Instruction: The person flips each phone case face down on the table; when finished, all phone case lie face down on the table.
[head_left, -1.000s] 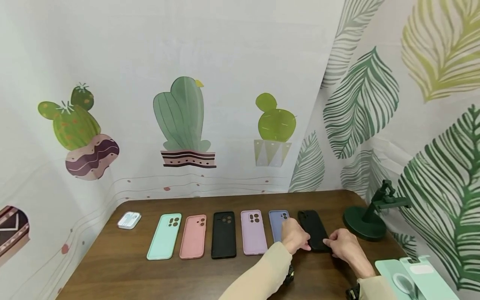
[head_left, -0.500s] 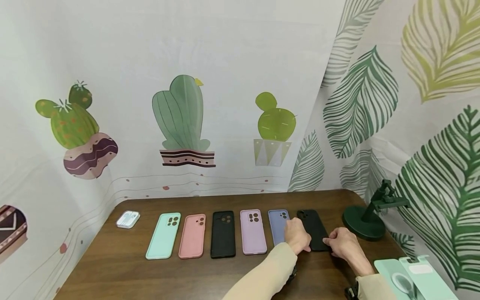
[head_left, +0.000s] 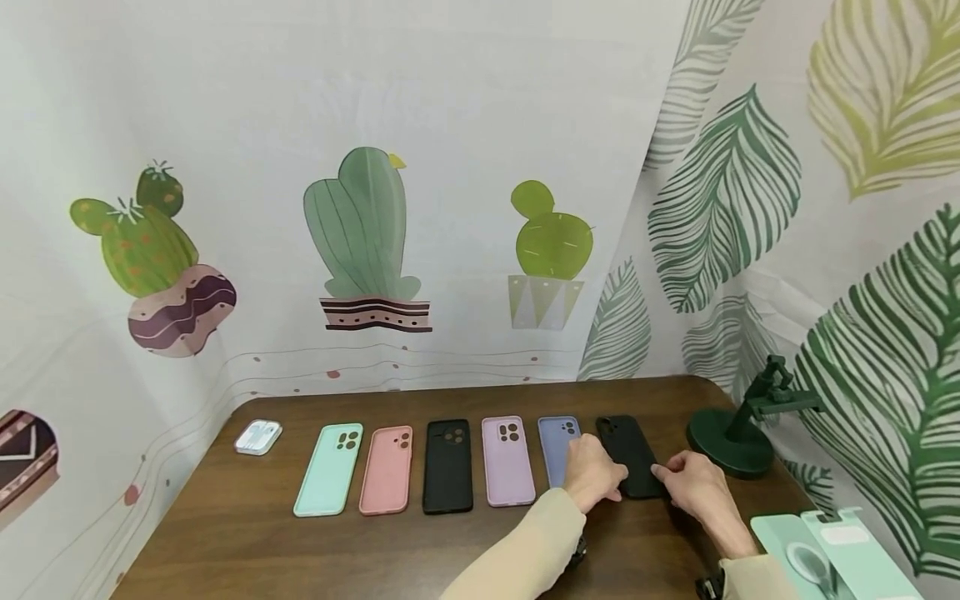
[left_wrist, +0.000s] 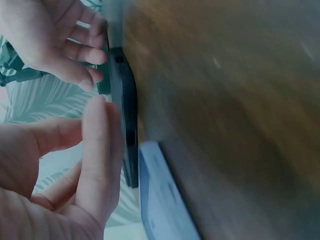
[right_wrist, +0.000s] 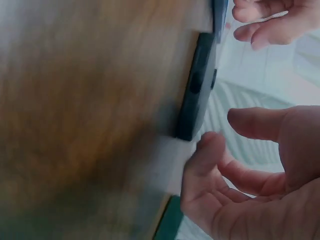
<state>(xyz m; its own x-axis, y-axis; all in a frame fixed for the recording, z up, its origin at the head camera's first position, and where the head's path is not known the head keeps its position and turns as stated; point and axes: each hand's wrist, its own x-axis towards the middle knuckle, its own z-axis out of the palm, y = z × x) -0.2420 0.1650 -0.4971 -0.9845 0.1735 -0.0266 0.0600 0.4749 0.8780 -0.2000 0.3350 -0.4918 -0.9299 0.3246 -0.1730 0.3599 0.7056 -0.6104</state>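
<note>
In the head view, a black phone case point(head_left: 628, 457) lies flat at the right end of a row of phone cases, camera cutouts at its far end. My left hand point(head_left: 590, 473) is at its near left side, fingertips right by the edge, and partly covers a blue phone case point(head_left: 558, 446). My right hand point(head_left: 693, 492) is at the near right corner, thumb and index fingertips close to the edge. Both wrist views show the fingers bent loosely, with a gap between the right thumb and index finger and nothing pinched between them.
Further left lie purple point(head_left: 508, 462), black point(head_left: 447, 467), pink point(head_left: 386, 471) and mint point(head_left: 328, 471) phone cases, then a small white case point(head_left: 258, 437). A dark green stand point(head_left: 731, 442) is at the right, behind a mint box point(head_left: 862, 550) at the table's right edge.
Both hands have shifted only slightly beside the black phone case. The cases keep their places in the row; the head view moves a little.
</note>
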